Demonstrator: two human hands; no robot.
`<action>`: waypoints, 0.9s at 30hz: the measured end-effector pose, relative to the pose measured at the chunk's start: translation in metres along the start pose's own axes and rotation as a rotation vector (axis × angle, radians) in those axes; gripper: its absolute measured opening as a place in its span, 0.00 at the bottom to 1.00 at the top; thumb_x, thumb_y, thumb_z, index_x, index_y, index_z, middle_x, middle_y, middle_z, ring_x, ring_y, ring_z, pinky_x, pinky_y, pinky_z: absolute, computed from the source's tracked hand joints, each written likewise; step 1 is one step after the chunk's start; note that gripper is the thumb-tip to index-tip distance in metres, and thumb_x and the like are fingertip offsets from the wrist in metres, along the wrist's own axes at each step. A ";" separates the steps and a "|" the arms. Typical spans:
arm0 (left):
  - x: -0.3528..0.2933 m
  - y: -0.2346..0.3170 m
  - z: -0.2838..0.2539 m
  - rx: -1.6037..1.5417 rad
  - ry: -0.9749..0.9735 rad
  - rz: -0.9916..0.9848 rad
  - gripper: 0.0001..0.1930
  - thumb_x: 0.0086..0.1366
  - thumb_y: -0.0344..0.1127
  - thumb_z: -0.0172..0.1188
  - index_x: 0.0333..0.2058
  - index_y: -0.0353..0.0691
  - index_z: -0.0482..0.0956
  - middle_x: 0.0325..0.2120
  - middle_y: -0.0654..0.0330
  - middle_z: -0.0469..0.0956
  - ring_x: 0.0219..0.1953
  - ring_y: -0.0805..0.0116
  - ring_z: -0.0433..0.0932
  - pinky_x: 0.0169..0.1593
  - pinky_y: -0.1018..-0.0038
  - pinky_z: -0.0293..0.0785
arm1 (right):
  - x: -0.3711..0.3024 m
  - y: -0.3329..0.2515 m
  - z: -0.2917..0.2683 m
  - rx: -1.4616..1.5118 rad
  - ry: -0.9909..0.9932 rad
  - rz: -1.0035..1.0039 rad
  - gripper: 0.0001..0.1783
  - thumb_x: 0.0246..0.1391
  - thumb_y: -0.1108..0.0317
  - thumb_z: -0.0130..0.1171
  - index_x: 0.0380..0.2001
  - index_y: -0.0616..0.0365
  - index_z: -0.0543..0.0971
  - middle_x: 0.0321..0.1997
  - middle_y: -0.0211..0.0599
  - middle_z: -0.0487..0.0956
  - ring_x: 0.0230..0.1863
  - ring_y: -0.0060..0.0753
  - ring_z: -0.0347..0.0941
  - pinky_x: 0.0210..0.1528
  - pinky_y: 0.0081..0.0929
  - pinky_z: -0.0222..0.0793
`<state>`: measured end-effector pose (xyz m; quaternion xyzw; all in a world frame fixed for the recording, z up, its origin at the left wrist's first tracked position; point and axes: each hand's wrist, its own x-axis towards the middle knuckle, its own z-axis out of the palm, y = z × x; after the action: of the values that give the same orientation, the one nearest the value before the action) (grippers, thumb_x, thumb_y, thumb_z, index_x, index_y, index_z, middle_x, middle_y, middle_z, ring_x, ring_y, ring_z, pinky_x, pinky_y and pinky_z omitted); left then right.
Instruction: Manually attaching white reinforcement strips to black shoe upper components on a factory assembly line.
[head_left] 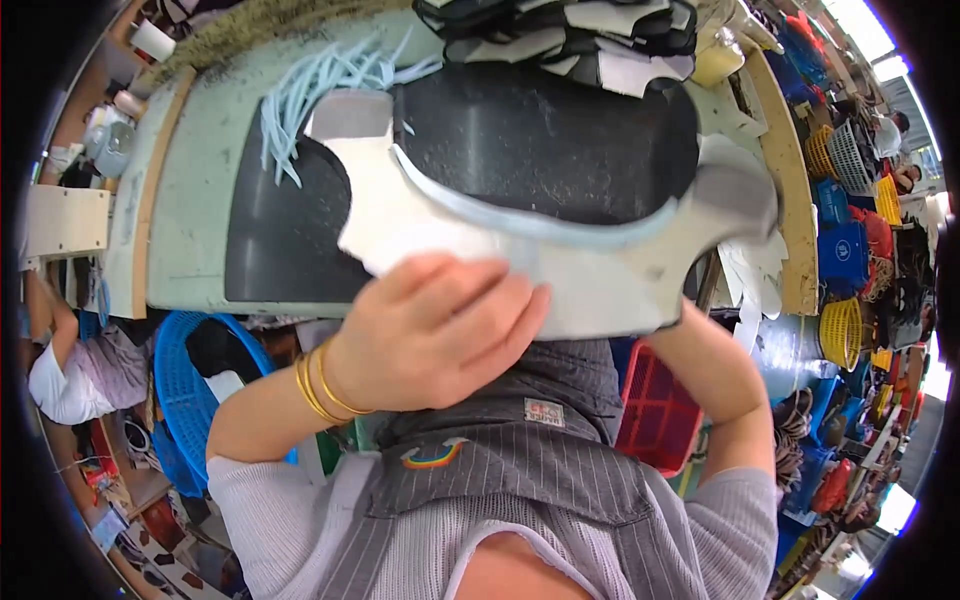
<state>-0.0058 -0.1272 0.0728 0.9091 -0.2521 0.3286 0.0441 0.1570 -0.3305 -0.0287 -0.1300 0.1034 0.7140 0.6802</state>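
Observation:
A white curved cut piece [440,225], shaped like a shoe upper with grey ends, is held up in front of me. Along its inner curve lies a light blue strip [560,228]; the strip's left tip stands free of the piece. My left hand [440,325], with two gold bangles on the wrist, is closed, its bent fingers against the middle of the piece near its lower edge. Its thumb is hidden. My right forearm [710,360] reaches behind the piece's right end, which hides the right hand's fingers. The piece's right end is blurred.
Beneath is a black mat [285,245] on a green table [190,235]. Loose light blue strips [320,85] lie at the far left, a stack of black and white pieces [570,40] at the back. Blue [180,400] and red [660,410] baskets stand below the table's near edge.

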 end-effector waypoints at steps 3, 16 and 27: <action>-0.032 0.004 0.018 0.118 -0.073 0.087 0.17 0.45 0.31 0.64 0.38 0.40 0.84 0.40 0.64 0.74 0.43 0.67 0.75 0.45 0.72 0.71 | 0.028 -0.053 0.034 -0.702 0.189 -0.030 0.30 0.64 0.46 0.46 0.57 0.60 0.73 0.57 0.43 0.77 0.54 0.38 0.75 0.57 0.37 0.70; -0.013 -0.028 0.035 0.113 -0.170 -0.104 0.21 0.55 0.36 0.58 0.48 0.37 0.74 0.43 0.57 0.75 0.50 0.62 0.73 0.57 0.63 0.68 | 0.050 0.024 0.069 -3.091 0.168 -0.680 0.09 0.40 0.68 0.60 0.29 0.58 0.79 0.28 0.34 0.78 0.36 0.36 0.77 0.33 0.30 0.74; -0.034 -0.017 0.051 0.139 -0.349 -0.167 0.06 0.49 0.33 0.57 0.23 0.38 0.78 0.21 0.64 0.72 0.28 0.69 0.72 0.39 0.74 0.66 | 0.030 0.049 0.039 -2.902 0.494 -1.107 0.22 0.38 0.69 0.56 0.40 0.66 0.80 0.39 0.37 0.77 0.37 0.30 0.70 0.35 0.23 0.69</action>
<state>0.0094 -0.1101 0.0131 0.9709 -0.1563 0.1778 -0.0362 0.1048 -0.2917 -0.0032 0.7759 0.5979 0.1658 -0.1139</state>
